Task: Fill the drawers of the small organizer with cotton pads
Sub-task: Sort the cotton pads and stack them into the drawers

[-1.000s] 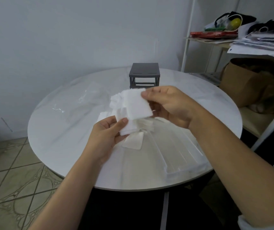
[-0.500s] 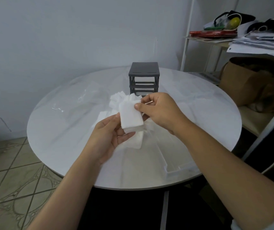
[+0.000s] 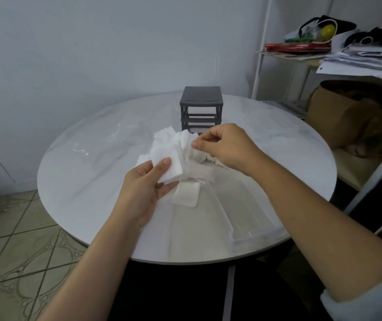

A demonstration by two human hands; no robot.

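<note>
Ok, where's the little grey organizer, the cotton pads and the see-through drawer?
organizer (image 3: 201,98): head view, on its flat top panel.
cotton pads (image 3: 166,152): head view, on the front pad of the held stack.
clear drawer (image 3: 254,236): head view, on its near front wall.

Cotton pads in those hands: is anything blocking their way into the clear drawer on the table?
Nothing visible does. The left hand holds the cotton pads near the open-topped clear drawer.
</note>
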